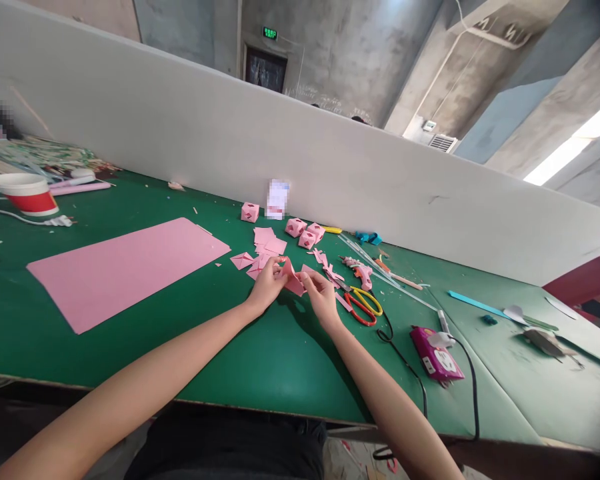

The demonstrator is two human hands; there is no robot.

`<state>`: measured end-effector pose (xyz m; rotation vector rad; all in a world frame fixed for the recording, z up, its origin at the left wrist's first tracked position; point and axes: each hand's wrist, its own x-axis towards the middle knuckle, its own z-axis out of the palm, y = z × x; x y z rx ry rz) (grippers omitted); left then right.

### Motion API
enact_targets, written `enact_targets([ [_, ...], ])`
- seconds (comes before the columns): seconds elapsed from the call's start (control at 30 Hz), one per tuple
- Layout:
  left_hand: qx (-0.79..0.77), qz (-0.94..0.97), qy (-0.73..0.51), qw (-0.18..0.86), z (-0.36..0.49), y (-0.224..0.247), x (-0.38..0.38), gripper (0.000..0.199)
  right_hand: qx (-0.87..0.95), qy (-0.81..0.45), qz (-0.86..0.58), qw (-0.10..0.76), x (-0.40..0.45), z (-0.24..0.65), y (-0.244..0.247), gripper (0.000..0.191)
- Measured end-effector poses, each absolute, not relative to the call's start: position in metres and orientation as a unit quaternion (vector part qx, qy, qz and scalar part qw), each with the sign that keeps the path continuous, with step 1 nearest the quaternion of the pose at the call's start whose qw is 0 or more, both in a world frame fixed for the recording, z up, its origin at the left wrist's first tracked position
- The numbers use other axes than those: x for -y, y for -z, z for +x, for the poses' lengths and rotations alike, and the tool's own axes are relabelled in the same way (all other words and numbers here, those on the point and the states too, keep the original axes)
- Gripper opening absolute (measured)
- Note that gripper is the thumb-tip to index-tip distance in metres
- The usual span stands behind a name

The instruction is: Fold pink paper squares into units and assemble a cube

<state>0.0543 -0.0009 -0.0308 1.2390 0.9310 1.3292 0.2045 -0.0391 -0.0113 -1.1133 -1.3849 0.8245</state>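
Between my two hands, just above the green tabletop, is a small piece of pink paper [294, 283] with a fold in it. My left hand [269, 287] pinches its left side, and my right hand [320, 293] pinches its right side. Right behind my left hand lie folded pink pieces [243, 261] and a few flat pink squares [265, 237]. Farther back stand several folded pink paper boxes [296, 227] with cut-out openings. To the right of my right hand are pink paper strips [333, 272] and scissors [364, 307] with red and yellow handles.
A large pink sheet [130, 273] lies at left, near a red-and-white paper cup [27, 195]. A pink glue gun [364, 275] with a black cord rests beyond the scissors. A purple packet [436, 353] lies at right. A white partition [205, 133] borders the table's back.
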Motion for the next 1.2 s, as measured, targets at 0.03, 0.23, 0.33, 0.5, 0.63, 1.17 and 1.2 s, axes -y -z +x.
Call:
enact_targets([
  [0.03, -0.393, 0.532, -0.558, 0.501, 0.053, 0.031, 0.001, 0.041, 0.571, -0.375, -0.466, 0.562, 0.039, 0.204, 0.011, 0.035],
  [0.23, -0.374, 0.572, -0.544, 0.487, 0.048, 0.032, 0.008, 0.050, 0.535, -0.487, -0.439, 0.533, 0.041, 0.199, 0.011, 0.041],
  [0.33, -0.384, 0.585, -0.542, 0.466, 0.046, 0.030, 0.010, 0.056, 0.539, -0.498, -0.442, 0.517, 0.041, 0.197, 0.012, 0.042],
  [0.5, -0.393, 0.534, -0.551, 0.508, 0.038, 0.019, 0.013, 0.052, 0.449, -0.520, -0.445, 0.574, 0.035, 0.194, 0.014, 0.038],
  [0.63, -0.394, 0.460, -0.549, 0.576, 0.029, 0.011, 0.015, 0.050, 0.399, -0.533, -0.434, 0.607, 0.033, 0.188, 0.016, 0.037],
  [1.17, -0.398, 0.512, -0.562, 0.513, 0.032, 0.017, 0.018, 0.059, 0.411, -0.523, -0.424, 0.614, 0.039, 0.180, 0.021, 0.035],
  [1.2, -0.397, 0.521, -0.558, 0.509, 0.032, 0.017, 0.017, 0.058, 0.419, -0.523, -0.426, 0.608, 0.039, 0.180, 0.022, 0.036],
])
